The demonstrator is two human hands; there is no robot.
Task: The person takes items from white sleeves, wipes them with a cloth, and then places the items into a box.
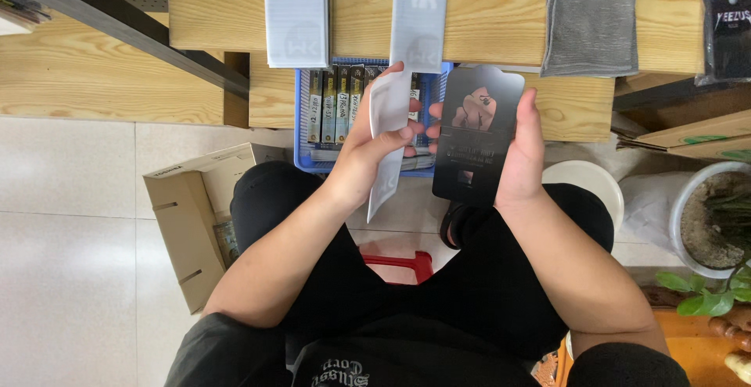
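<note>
The right hand (522,148) grips a glossy black rounded-rectangle sheet (476,133) by its edge, while the left hand (374,146), just beside it, pinches a white translucent film strip (386,133) already separated from it; disposal appears outstanding.

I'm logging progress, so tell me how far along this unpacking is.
Done: the white sleeve is off, held in the left hand, apart from the dark glossy sheet. In hand: the right hand holds that sheet bare and upright in front of the blue basket. Left: more boxes stand in the basket, and two white packets lie on the wooden bench.
</note>
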